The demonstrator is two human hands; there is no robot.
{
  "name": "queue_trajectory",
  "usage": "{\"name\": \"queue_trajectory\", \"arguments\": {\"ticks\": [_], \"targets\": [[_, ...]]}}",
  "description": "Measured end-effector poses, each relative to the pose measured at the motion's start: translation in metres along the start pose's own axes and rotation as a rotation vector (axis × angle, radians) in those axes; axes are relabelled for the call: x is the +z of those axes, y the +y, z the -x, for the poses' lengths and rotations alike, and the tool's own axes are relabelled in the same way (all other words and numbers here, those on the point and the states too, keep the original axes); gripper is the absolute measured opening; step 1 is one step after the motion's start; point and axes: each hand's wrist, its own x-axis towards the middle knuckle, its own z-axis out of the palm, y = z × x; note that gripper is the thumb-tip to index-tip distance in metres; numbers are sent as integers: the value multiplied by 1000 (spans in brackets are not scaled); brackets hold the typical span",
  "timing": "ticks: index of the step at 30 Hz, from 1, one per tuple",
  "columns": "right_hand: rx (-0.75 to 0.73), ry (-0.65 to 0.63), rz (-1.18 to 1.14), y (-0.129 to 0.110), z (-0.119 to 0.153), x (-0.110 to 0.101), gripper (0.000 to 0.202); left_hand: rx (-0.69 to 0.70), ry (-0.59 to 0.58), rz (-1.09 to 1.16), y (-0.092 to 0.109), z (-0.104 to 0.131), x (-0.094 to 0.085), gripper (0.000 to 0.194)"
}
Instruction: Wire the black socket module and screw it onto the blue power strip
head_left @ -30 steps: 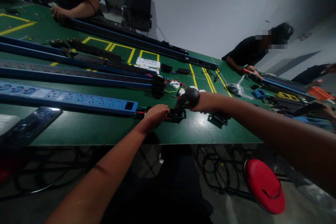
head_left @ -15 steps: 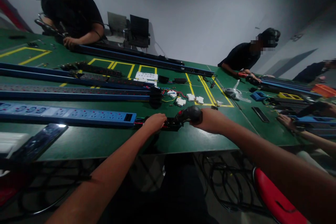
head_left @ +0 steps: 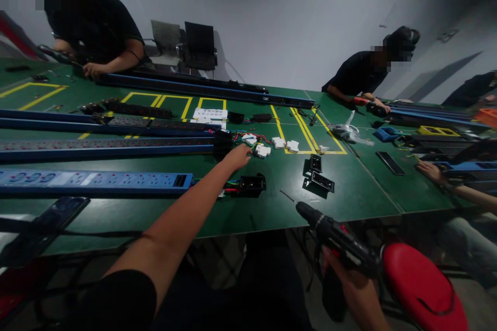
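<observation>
My right hand [head_left: 349, 282] grips a black cordless screwdriver [head_left: 334, 235] by its handle, low at the table's near edge, its thin bit pointing up and left over the table. My left hand [head_left: 238, 156] stretches out across the green table [head_left: 272, 207], fingers apart, close to a white socket module [head_left: 263, 151] and loose coloured wires. Just nearer than that hand lies a black end module [head_left: 252, 184] wired to the end of a long blue power strip [head_left: 93, 182]. Two small black brackets [head_left: 317, 176] lie to its right.
More long blue and black power strips [head_left: 108, 147] run across the left half of the table. Yellow tape outlines mark it. A phone [head_left: 50, 214] lies near left. A red stool [head_left: 423, 287] stands at lower right. Other people work at the far left, far right and right edge.
My right hand has pulled the screwdriver back off the black end module to the table's near edge. My left hand has left the module and reached farther toward the white sockets.
</observation>
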Motion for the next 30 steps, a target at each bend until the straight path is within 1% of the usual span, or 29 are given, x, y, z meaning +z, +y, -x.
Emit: {"name": "queue_trajectory", "arguments": {"ticks": [2,3,4,6,9,11,14,16,18,20,22,25,27,28,30], "targets": [[38,-7,-39,34,8,2,51,-3,-13,-24,3,-15,13,36],[49,-2,-52,47,12,2,54,1,-22,-28,5,-20,18,35],[57,2,-64,57,16,0,57,7,-28,-28,6,-23,22,31],[65,10,-92,65,24,-4,59,16,-23,-24,8,-29,23,23],[66,36,-139,58,33,-8,56,15,9,-5,9,-29,13,19],[55,56,-182,51,36,-7,51,12,72,75,7,-18,5,20],[24,20,-250,48,34,1,48,17,214,288,-2,17,2,22],[17,-27,-296,52,30,11,49,-31,229,290,-11,42,6,20],[21,-65,-347,54,26,23,49,-102,203,200,-17,60,12,18],[16,-85,-386,53,24,33,48,-130,157,104,-18,66,16,18],[-7,-85,-391,48,24,41,46,-143,116,29,-16,63,15,17],[-36,-115,-325,41,28,45,49,-170,96,-25,-8,53,5,15],[-33,-132,-285,41,32,46,53,-158,147,13,-4,55,-6,14],[-28,-133,-278,43,34,46,54,-137,192,69,-3,60,-11,13],[-26,-120,-291,46,39,46,55,-88,300,264,0,81,-17,13]]}}
